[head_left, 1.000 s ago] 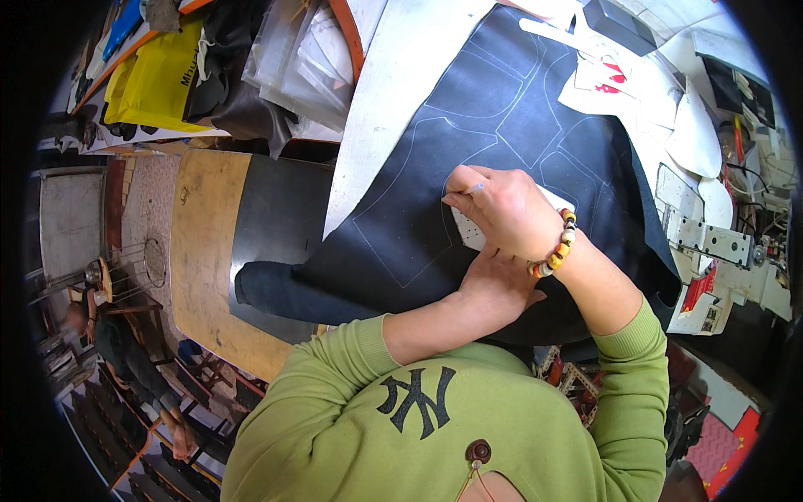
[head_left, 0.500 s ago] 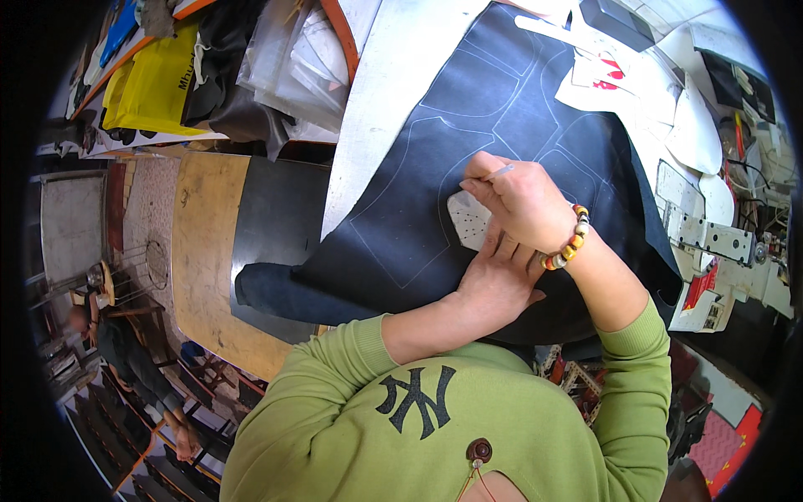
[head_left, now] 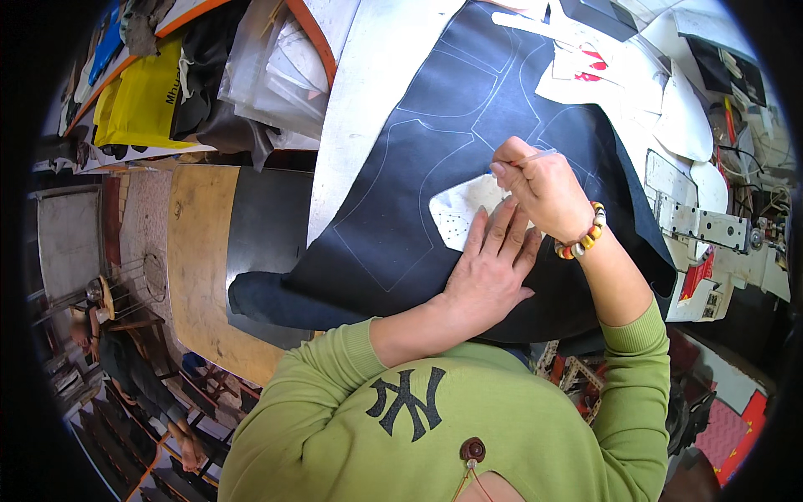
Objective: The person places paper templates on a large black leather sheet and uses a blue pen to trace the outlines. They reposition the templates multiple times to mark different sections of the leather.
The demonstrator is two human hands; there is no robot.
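A large black sheet of leather-like material (head_left: 393, 197) lies over the table, marked with several pale outlines of pattern pieces. On it rests a white template (head_left: 456, 213) with rounded corners and small dark holes. My left hand (head_left: 489, 272) lies with fingers spread, pressing the template's near side. Pinched in my right hand (head_left: 554, 199) is a slim pale pen (head_left: 539, 156), its tip down by the template's far edge. The fingers of both hands hide the template's right part.
White paper patterns (head_left: 585, 75) are piled at the far right, near a sewing machine (head_left: 703, 224). A shelf with a yellow bag (head_left: 138, 105) and plastic sheets (head_left: 272, 75) stands far left. Beyond a wooden-topped table (head_left: 196, 251), another person (head_left: 138, 360) is at the lower left.
My right hand has moved slightly right and up along the template with the pen. My left hand's fingers have spread and reached further onto the template, and more of it shows. The whole view has shifted a little.
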